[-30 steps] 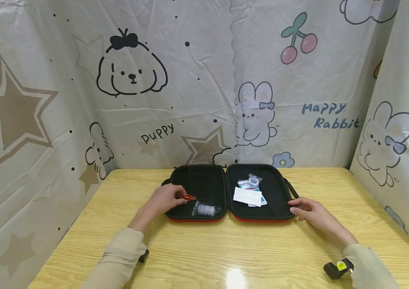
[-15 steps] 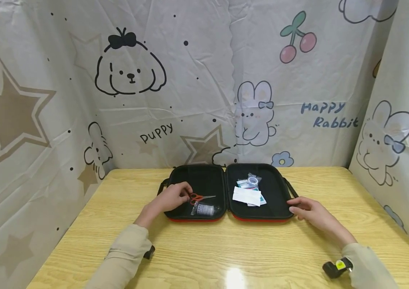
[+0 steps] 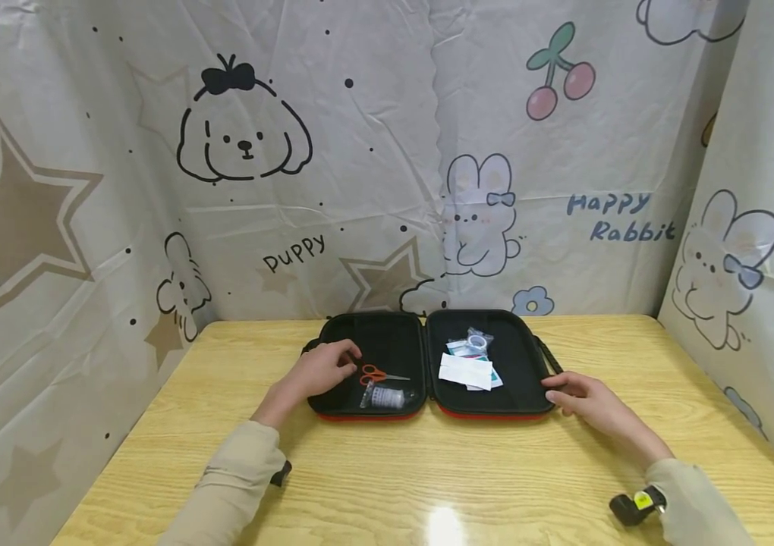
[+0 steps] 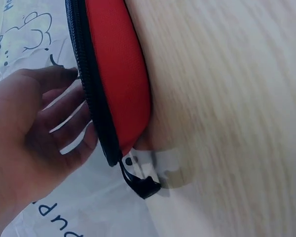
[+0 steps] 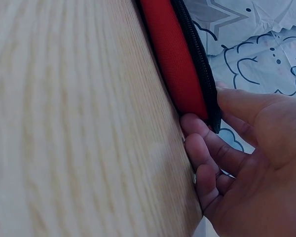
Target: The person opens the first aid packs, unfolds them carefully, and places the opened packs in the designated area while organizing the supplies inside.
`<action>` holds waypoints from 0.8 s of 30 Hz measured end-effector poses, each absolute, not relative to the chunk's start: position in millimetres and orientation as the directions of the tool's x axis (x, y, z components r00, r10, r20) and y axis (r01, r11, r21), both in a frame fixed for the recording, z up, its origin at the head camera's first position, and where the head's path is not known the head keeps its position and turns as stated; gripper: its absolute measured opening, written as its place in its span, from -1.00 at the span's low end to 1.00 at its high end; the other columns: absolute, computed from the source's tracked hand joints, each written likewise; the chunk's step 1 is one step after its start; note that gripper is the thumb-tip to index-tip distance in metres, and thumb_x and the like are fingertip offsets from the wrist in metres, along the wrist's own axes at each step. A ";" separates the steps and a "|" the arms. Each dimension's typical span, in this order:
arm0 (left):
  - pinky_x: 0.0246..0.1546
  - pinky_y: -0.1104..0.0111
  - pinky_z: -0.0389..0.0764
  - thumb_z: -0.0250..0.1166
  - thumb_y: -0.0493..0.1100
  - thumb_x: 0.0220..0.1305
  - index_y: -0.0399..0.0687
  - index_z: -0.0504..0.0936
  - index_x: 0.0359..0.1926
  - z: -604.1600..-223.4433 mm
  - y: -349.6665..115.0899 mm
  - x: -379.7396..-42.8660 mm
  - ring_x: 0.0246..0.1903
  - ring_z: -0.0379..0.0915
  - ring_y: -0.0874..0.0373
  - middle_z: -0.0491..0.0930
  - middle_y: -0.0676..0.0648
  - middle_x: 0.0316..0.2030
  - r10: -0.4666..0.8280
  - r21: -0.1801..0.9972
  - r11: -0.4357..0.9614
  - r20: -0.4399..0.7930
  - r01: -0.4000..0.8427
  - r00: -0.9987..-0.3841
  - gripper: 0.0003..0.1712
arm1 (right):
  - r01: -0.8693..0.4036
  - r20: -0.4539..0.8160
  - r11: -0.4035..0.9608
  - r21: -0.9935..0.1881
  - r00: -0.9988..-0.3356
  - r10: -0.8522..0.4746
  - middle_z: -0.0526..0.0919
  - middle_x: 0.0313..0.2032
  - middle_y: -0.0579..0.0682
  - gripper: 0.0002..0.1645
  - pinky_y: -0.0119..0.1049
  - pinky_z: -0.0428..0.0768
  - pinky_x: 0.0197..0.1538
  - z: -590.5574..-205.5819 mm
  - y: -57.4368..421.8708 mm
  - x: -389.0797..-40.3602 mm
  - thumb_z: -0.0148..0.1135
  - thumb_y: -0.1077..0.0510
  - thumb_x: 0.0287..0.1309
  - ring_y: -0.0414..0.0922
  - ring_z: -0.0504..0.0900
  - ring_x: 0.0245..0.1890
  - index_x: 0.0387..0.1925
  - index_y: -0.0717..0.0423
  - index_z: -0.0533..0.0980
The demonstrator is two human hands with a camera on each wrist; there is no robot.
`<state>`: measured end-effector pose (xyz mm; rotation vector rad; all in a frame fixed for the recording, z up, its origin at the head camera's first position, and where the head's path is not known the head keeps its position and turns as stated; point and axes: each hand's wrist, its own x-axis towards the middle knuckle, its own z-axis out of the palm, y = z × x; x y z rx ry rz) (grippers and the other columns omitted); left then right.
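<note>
Head view: brightly and fairly evenly lit. A white glare patch is thrown on the table [image 3: 496, 470] at the bottom edge. Detail is lost in the black interior of the case [image 3: 394, 337]; the clear packet [image 3: 388, 396] is rendered too small to be read. Left wrist view: dimmer; the left hand [image 4: 27, 138] is shaded, the table softly blurred. Right wrist view: a bluish cast is noted; the right hand [image 5: 266, 165] is dimly lit.

The right hand [image 5: 259, 160] grips the end of a red case [image 5: 172, 59], thumb [image 5: 237, 102] against its black zipper [image 5: 199, 59], fingers [image 5: 195, 123] low beside the wooden bench [image 5: 74, 123]. Behind is pale cloth [image 5: 261, 29] with line drawings.
</note>
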<state>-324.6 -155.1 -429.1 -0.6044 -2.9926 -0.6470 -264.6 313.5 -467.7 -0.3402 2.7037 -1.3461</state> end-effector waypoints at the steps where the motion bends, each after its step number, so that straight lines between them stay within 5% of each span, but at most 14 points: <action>1: -0.18 0.23 0.48 0.26 -0.12 0.20 0.12 0.58 -0.13 -428.8 -153.9 -325.2 -0.34 0.49 0.27 0.61 0.14 -0.35 0.360 0.384 0.844 0.112 0.374 -0.926 -0.81 | -0.152 0.007 0.585 -0.797 -0.970 -0.243 0.62 -0.23 0.11 -0.51 -0.31 0.45 -0.30 -467.6 313.3 -264.6 0.14 -0.03 0.25 -0.07 0.54 -0.34 0.10 0.17 0.44; 20: -0.16 0.26 0.49 0.23 -0.03 0.25 0.10 0.60 -0.09 -421.2 -97.2 -343.2 -0.28 0.49 0.29 0.59 0.18 -0.29 0.476 0.370 0.783 0.160 0.500 -0.865 -0.78 | -0.149 0.002 0.588 -0.795 -0.970 -0.243 0.63 -0.23 0.09 -0.51 -0.31 0.45 -0.32 -465.8 314.3 -264.1 0.14 -0.05 0.24 -0.06 0.54 -0.33 0.10 0.14 0.44; 24: -0.24 0.32 0.52 0.22 -0.01 0.26 0.14 0.58 -0.08 -422.0 -86.6 -347.5 -0.42 0.51 0.32 0.58 0.18 -0.28 0.490 0.385 0.774 0.139 0.503 -0.861 -0.78 | -0.146 0.000 0.593 -0.792 -0.971 -0.239 0.62 -0.23 0.09 -0.51 -0.30 0.44 -0.30 -466.1 314.5 -264.1 0.14 -0.06 0.24 -0.06 0.54 -0.32 0.10 0.13 0.44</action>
